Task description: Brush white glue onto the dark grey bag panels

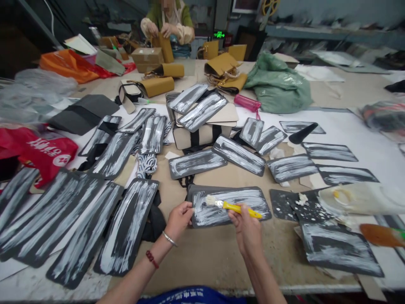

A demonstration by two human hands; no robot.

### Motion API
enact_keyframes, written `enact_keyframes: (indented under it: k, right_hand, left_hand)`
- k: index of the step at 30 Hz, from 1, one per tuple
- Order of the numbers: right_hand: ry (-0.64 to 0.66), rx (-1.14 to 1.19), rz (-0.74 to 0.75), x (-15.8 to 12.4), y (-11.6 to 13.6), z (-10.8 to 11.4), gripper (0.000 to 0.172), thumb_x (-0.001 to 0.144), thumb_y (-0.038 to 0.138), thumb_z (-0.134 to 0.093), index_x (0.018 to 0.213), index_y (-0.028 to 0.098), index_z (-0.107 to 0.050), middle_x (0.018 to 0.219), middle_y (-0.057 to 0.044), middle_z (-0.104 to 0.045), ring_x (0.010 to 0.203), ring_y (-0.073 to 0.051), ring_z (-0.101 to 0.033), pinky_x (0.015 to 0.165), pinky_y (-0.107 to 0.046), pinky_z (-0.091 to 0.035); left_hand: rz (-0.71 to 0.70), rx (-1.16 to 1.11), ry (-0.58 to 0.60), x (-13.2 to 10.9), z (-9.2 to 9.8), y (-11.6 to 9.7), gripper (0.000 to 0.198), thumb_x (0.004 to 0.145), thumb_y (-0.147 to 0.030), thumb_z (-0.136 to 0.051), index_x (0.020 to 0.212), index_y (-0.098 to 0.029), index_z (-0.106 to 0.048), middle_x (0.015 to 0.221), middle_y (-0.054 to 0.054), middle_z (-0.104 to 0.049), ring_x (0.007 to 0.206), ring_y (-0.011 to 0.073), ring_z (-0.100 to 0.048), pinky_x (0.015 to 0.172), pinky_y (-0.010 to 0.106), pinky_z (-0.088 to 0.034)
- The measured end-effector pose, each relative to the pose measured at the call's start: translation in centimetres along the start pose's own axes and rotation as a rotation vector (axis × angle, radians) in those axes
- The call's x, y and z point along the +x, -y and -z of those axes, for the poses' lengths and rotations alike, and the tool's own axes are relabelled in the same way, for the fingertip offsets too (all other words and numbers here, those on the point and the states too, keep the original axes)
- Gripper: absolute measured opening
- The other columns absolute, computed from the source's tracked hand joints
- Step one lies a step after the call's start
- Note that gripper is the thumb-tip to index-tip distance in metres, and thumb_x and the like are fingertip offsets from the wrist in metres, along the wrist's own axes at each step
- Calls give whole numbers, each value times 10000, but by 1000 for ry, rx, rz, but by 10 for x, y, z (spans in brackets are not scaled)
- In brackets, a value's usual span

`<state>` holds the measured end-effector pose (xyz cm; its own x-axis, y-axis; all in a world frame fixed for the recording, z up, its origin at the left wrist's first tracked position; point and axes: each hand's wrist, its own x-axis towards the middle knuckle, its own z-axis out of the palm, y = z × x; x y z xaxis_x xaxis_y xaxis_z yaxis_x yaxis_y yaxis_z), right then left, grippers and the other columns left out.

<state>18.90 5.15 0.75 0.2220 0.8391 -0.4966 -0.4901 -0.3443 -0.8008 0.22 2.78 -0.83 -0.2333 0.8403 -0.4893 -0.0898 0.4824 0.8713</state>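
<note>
My right hand (245, 226) is closed around a yellow-handled brush (234, 206), whose pale bristles rest on a dark grey panel (229, 205) streaked with white glue. My left hand (179, 219) pinches the left edge of that same panel, holding it flat on the brown table (205, 257). A silver bangle and a red bead bracelet sit on my left wrist.
Several glue-streaked dark panels (126, 223) lie all around. A glue-spattered board (308, 207), a plastic-wrapped container (357, 198) and an orange-handled tool (381, 235) sit at right. A cream bag (202, 133), green plastic bag (276, 84) and red bag (41, 154) lie further off. Another person (169, 21) works on tan bags at the far end.
</note>
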Motion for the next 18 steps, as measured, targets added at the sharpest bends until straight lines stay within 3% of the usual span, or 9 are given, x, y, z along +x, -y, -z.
enact_keyframes:
  k: [2,4,9,13,18]
  right_hand:
    - [1,-11,23,13,-3,-6,444,572,474,-745,799,131,-578,706,1,-621,574,-111,-598,560,-220,-551]
    - [-62,-40,105,31,2,4,461,562,485,-741,799,126,-576,705,0,-622,585,-115,-603,573,-219,-551]
    - [-328,-103,366,67,45,69,464,560,487,-729,796,118,-578,663,2,-615,590,-123,-613,585,-208,-546]
    - [-373,-132,463,60,71,91,435,586,472,-722,797,120,-579,678,5,-613,585,-113,-610,566,-197,-543]
    - [-296,-189,393,37,62,102,454,601,493,-710,813,114,-580,708,-11,-618,584,-128,-615,560,-224,-551]
  left_hand:
    - [-19,35,-18,-1,-1,2,276,563,-389,-585,693,-148,-547,516,-57,-524,369,72,-441,386,200,-355]
    - [-33,68,-40,-1,-1,5,277,569,-398,-568,693,-151,-549,523,-53,-528,368,77,-446,388,206,-357]
    - [-72,104,-37,1,-1,13,273,598,-412,-544,702,-160,-553,509,-54,-518,386,96,-468,413,218,-376]
    - [-84,93,-39,0,1,15,295,594,-432,-545,717,-164,-549,520,-53,-525,397,100,-469,415,221,-380]
    - [-93,98,-7,1,2,13,301,585,-440,-546,717,-170,-535,521,-57,-517,391,104,-474,408,225,-384]
